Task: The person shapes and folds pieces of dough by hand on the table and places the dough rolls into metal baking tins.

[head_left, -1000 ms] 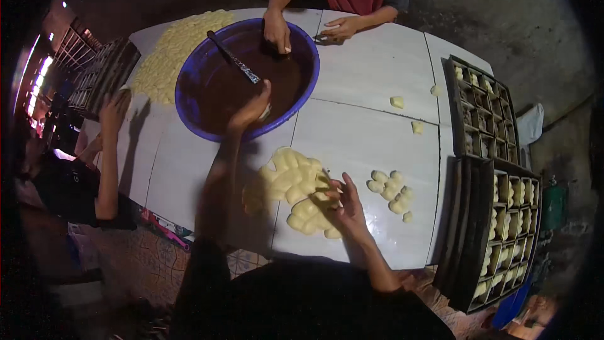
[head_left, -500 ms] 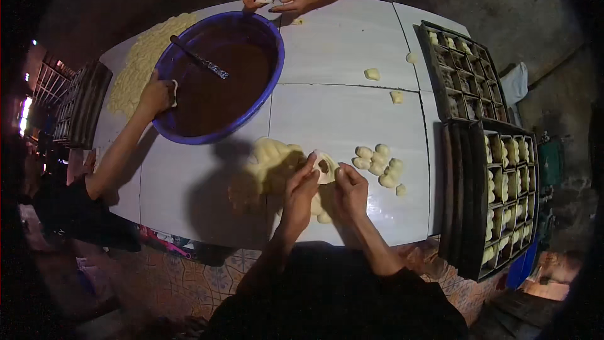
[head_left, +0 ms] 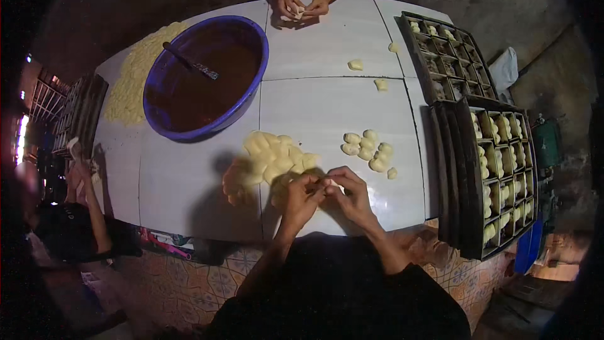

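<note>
My left hand (head_left: pixel 305 194) and my right hand (head_left: pixel 349 195) meet near the table's front, fingertips pinched together round a small pale piece of dough (head_left: pixel 331 184), largely hidden by the fingers. Just behind them lies a spread of soft, pale yellow dough pieces (head_left: pixel 267 157), touching one another. To the right of that spread sits a group of rounded dough balls (head_left: pixel 368 148). A blue plastic basin (head_left: pixel 157 123) stands beyond my hands to the left, holding brown filling (head_left: pixel 211 88), with a long dark-handled utensil (head_left: pixel 189 63) in it.
Across the white-tiled table (head_left: pixel 333 38), a co-worker's hands (head_left: pixel 302 9) handle dough; another co-worker (head_left: pixel 82 201) is at the left. Divided metal moulds (head_left: pixel 447 63) line the right side, the nearer stack (head_left: pixel 503 176) holding dough. More dough (head_left: pixel 135 75) and racks (head_left: pixel 75 113) occupy the left.
My left hand left the basin and joined the right on an opened dough piece with brown filling, now closed between fingertips. The left co-worker's hand has withdrawn from the basin.
</note>
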{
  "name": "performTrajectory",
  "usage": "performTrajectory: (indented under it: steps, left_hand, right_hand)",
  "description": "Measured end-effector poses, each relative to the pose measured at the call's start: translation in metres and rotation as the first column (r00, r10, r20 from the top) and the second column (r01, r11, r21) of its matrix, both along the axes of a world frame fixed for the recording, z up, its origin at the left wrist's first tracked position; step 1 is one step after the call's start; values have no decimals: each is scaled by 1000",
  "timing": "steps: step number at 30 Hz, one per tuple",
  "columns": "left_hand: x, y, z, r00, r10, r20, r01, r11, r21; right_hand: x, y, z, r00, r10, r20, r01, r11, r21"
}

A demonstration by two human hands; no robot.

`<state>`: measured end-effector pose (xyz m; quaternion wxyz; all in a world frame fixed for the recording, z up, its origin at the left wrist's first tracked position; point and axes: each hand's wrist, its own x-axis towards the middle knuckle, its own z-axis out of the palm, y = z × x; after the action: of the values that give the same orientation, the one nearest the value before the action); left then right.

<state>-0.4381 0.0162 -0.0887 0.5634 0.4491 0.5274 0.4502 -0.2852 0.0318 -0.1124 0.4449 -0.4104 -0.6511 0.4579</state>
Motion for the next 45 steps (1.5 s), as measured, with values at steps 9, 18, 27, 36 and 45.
performTrajectory:
  steps: [9, 18, 27, 36, 45]
  left_hand:
    - [-4, 23, -51, 999, 49, -13, -40, 915, 401]
    - [-12, 71, -69, 948, 69, 310, -103, 990, 94]
    - [35, 118, -80, 612, 286, 738, 6, 930, -366]
    - [0, 23, -60, 993, 102, -51, -87, 967, 237]
    - [24, -36, -82, 631, -217, -745, 495, 852, 171]
  right_hand:
    - [10, 35, -16, 958, 153, -242, -279, 686, -672]
    - [53, 188, -45, 973, -37, 227, 103, 953, -284]
    - [46, 193, -38, 694, 109, 711, -12, 990, -140]
    - [34, 49, -32, 809, 173, 562, -307, 939, 153]
    - [89, -4, -21, 922, -299, -247, 217, 926, -309]
